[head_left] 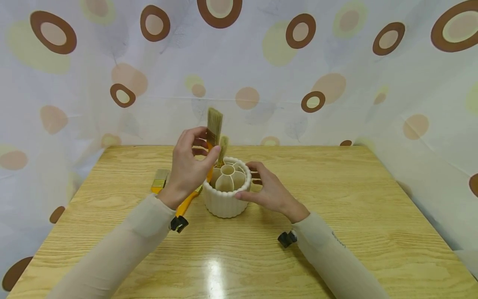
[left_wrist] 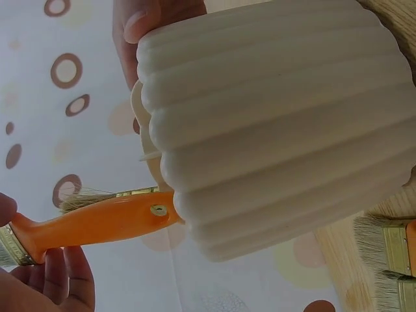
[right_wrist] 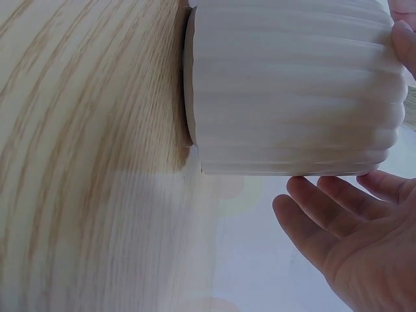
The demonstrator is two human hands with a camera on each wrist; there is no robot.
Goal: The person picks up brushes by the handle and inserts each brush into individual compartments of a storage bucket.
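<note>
Two hands are busy: our left hand (head_left: 188, 162) pinches an orange-handled brush (left_wrist: 104, 221) bristles up, its handle end inside the rim of the cream pot (head_left: 225, 203) at nine o'clock, while our right hand (head_left: 267, 189) grips that pot around three to four o'clock, thumb on the near side, fingers on the far. We judge the brush light and stiff, its smooth handle apt to twist, so the neck just under the metal band is the place to pinch; the pot seems rigid, perhaps brittle, best steadied gently near its beaded rim. Inside, a smaller brush (head_left: 223, 149) stands at eleven o'clock. Farther out, loose brushes (head_left: 185, 204) lie at eight to nine o'clock on the table (head_left: 321, 249), and a spotted sheet (head_left: 246, 66) hangs beyond twelve.
</note>
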